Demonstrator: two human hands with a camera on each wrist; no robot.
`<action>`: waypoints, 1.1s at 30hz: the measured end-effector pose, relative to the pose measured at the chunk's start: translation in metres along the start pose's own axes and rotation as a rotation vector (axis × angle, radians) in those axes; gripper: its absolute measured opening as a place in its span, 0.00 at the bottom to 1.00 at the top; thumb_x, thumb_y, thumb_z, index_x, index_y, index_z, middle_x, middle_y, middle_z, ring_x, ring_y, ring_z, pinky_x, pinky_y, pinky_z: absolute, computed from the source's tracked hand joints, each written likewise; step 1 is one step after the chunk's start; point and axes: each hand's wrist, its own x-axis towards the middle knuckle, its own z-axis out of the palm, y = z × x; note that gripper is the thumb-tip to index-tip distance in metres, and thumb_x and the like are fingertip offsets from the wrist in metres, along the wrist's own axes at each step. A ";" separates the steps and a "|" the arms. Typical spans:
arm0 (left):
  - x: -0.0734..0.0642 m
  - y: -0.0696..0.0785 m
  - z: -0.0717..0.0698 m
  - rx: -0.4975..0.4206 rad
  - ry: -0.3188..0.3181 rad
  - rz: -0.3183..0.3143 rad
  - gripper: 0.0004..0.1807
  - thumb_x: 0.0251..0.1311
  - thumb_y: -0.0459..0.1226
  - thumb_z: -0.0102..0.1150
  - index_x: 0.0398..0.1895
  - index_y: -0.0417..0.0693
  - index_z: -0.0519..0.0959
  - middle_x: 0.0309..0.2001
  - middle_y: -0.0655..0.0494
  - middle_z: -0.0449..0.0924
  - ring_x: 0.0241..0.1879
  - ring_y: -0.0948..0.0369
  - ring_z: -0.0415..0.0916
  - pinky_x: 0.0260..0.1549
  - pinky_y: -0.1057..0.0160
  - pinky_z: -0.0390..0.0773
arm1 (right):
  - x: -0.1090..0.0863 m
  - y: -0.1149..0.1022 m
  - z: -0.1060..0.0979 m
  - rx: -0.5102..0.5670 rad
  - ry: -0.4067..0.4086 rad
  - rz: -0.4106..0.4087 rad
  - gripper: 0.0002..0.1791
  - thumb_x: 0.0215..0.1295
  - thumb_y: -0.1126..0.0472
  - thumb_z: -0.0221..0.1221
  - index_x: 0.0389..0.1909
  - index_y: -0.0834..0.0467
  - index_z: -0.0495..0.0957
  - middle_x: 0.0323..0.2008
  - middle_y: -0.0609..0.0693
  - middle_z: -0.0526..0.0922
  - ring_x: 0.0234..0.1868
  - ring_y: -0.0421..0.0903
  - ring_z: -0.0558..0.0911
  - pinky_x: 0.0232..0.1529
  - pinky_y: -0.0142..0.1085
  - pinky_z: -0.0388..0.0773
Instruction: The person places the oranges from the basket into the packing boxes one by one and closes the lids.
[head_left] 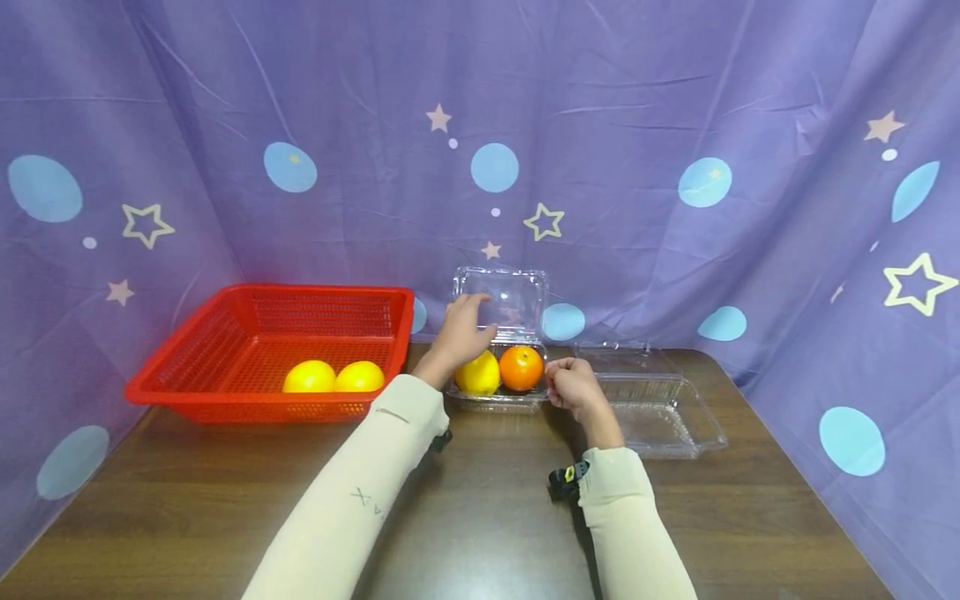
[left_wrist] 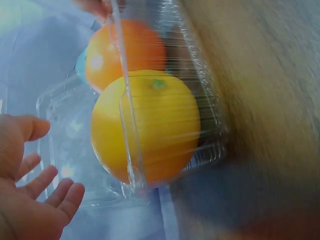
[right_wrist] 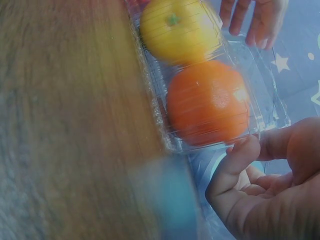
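- Red basket [head_left: 225, 350]: at the left of the worktop [head_left: 480, 517], against the purple backdrop cloth [head_left: 675, 125]. 2 yellow fruits [head_left: 333, 377] lie side by side in its near part, touching each other.
- Left hand [head_left: 459, 332]: fingers straight and spread, gripping nothing. It reaches over the yellow orange [head_left: 478, 373] toward the raised lid [head_left: 501, 298] of the clamshell box [head_left: 497, 398]. The left wrist view shows the open palm just beside the lid; whether the fingertips touch the plastic I cannot tell.
- Clamshell box: clear thin plastic, in the middle of the worktop near the backdrop, lid standing up behind the tray. Inside, the yellow orange sits at the left and the deeper orange fruit [head_left: 521, 367] at the right, touching, filling the tray.
- Handling, as a judgement: the box looks light and flimsy, its walls likely to buckle or crackle under a squeeze, and the smooth plastic may slip. With 2 round fruits inside, the weight sits low, so holding the tray by its rim or from below seems safer than lifting by the lid. The lid is best taken at its free edge.
- Right hand [head_left: 573, 387]: fingers curled, thumb and fingertips at the box's right corner by the orange fruit, apparently pinching the rim.
- Second clear container [head_left: 660, 408]: lies open and without fruit, just right of the right hand.
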 end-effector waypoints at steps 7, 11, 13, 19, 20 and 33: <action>0.006 -0.011 0.005 -0.140 0.235 -0.180 0.29 0.63 0.33 0.63 0.68 0.36 0.70 0.59 0.37 0.73 0.61 0.43 0.69 0.63 0.49 0.68 | 0.001 0.002 0.000 -0.002 -0.008 0.007 0.07 0.74 0.70 0.48 0.45 0.70 0.72 0.24 0.49 0.71 0.18 0.39 0.69 0.20 0.27 0.70; 0.008 -0.016 0.009 -0.230 0.332 -0.264 0.30 0.62 0.32 0.63 0.67 0.35 0.69 0.60 0.35 0.71 0.61 0.43 0.69 0.65 0.51 0.67 | 0.001 0.002 0.000 -0.001 -0.005 0.006 0.08 0.74 0.70 0.48 0.46 0.70 0.72 0.24 0.48 0.71 0.18 0.38 0.69 0.20 0.27 0.70; 0.009 -0.019 0.011 -0.298 0.366 -0.309 0.30 0.62 0.31 0.63 0.67 0.34 0.69 0.61 0.35 0.71 0.62 0.43 0.69 0.66 0.52 0.66 | 0.001 0.001 -0.001 -0.003 -0.001 0.008 0.08 0.74 0.70 0.48 0.47 0.70 0.72 0.24 0.49 0.72 0.19 0.38 0.69 0.20 0.27 0.71; 0.009 -0.029 0.015 -0.603 0.421 -0.428 0.34 0.61 0.27 0.60 0.72 0.33 0.65 0.66 0.35 0.69 0.66 0.43 0.68 0.68 0.53 0.68 | 0.002 0.001 -0.001 0.000 -0.004 0.010 0.08 0.76 0.69 0.48 0.47 0.70 0.73 0.25 0.49 0.72 0.19 0.39 0.69 0.20 0.28 0.71; 0.009 -0.030 0.016 -0.634 0.415 -0.443 0.35 0.61 0.27 0.60 0.73 0.34 0.64 0.67 0.36 0.69 0.67 0.43 0.68 0.68 0.53 0.68 | 0.002 0.001 0.000 0.000 -0.004 0.013 0.08 0.76 0.69 0.48 0.46 0.69 0.73 0.25 0.49 0.72 0.19 0.39 0.69 0.20 0.28 0.72; 0.011 -0.030 0.016 -0.697 0.367 -0.452 0.30 0.65 0.26 0.58 0.72 0.35 0.68 0.64 0.37 0.73 0.62 0.46 0.73 0.62 0.54 0.74 | 0.002 0.000 0.000 -0.002 -0.002 0.019 0.08 0.75 0.70 0.48 0.47 0.70 0.73 0.25 0.50 0.72 0.19 0.39 0.70 0.21 0.28 0.72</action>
